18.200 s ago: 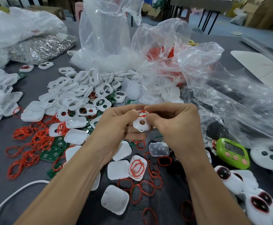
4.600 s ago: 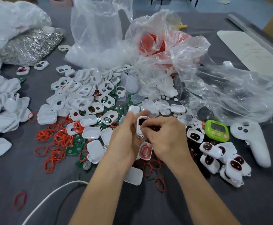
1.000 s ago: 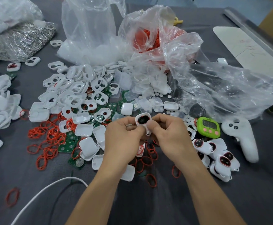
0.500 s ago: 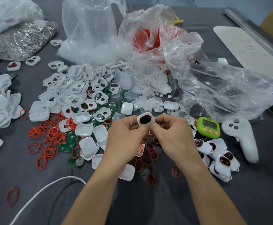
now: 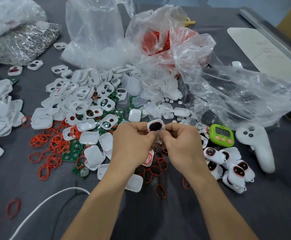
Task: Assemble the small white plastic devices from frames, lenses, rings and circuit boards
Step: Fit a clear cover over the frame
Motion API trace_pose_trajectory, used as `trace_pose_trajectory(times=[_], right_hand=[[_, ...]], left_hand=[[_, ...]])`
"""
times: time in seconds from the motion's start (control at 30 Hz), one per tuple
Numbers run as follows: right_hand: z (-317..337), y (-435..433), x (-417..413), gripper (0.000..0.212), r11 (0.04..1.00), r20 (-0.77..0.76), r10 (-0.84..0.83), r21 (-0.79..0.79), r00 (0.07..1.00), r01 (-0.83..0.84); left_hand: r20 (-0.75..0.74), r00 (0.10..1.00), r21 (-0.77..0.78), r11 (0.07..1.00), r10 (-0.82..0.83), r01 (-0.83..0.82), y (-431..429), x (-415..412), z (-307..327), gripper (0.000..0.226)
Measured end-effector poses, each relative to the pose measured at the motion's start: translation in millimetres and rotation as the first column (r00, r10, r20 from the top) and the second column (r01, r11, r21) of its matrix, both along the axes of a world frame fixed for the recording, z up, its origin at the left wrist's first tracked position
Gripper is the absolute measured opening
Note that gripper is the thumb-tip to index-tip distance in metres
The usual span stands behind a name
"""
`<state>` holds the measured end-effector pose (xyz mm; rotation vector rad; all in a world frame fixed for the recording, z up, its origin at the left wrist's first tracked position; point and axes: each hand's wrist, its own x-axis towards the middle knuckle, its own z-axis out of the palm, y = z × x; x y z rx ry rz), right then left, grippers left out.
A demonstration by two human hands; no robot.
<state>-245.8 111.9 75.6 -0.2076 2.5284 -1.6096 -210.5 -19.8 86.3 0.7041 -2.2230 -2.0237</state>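
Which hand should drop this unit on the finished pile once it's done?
Right, probably. The right hand pinches the white device and sits beside the finished pile, below the green timer. The left hand, also gripping it, would have to cross over.

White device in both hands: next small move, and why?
Probably carry the white device right and set it with the finished devices. Both the left hand and right hand pinch it, and a dark lens already fills its window, as on those in that pile.
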Motion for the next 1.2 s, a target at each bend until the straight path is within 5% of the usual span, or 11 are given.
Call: trace_pose_trajectory(times=[0.4,0.5,0.77,1.2], right_hand=[[-3.8,-2.6,7.4,0.019,0.993,0.081,-0.033,-0.114,0.996,0.043],[-5.4,-3.9,9.5,0.024,0.996,0.029,-0.074,-0.040,0.997,0.075],[-0.5,-5.1,6.0,0.021,0.993,0.071,-0.023,-0.114,0.997,0.031],[2.6,1.1,1.1,0.019,0.997,0.064,0.053,-0.051,0.997,-0.050]], left_hand=[[-0.044,0.998,-0.089,0.995,-0.041,0.037,0.5,7.6,7.5,0.040],[-0.042,0.999,-0.166,0.986,-0.013,0.006,0.3,6.5,9.1,0.039],[-0.093,0.996,0.022,1.000,-0.002,0.004,-1.4,5.8,9.8,0.024],[-0.103,0.993,-0.130,0.991,-0.055,0.042,-7.6,6.7,1.3,0.041]])
